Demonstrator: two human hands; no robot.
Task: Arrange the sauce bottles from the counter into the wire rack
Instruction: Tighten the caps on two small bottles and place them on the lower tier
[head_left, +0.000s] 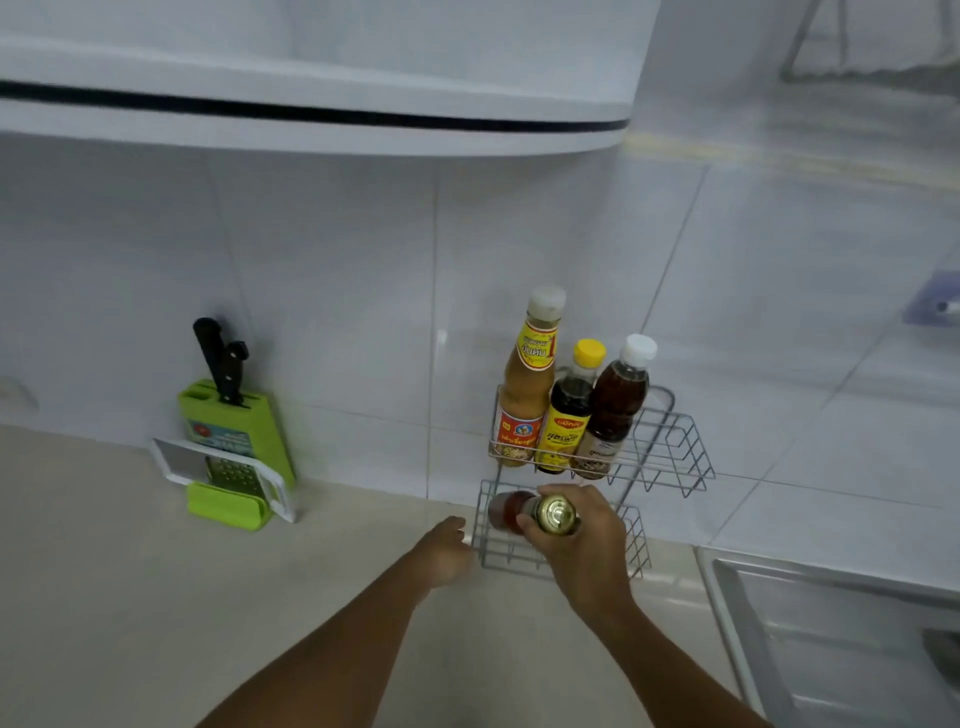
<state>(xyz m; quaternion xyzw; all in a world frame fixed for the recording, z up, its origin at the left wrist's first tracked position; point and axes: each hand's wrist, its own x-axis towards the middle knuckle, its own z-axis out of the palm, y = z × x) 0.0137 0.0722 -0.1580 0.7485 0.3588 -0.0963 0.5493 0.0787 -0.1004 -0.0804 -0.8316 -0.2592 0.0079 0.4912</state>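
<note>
A grey two-tier wire rack (670, 452) stands against the tiled wall. Its upper tier holds three upright bottles: a tall tan sauce bottle (525, 395), a dark bottle with a yellow cap (569, 415) and a brown bottle with a white cap (615, 405). My right hand (587, 540) grips a reddish sauce bottle with a gold cap (506, 512), which sits tilted inside the lower tier, cap toward me. My left hand (447, 551) hovers just left of the lower tier's front corner, fingers loosely apart, holding nothing.
A green knife block (234, 431) with black-handled knives and a white-framed grater (228, 478) stand on the beige counter (156, 597) at the left. A steel sink (831, 649) lies at the right. A white range hood (363, 104) hangs overhead.
</note>
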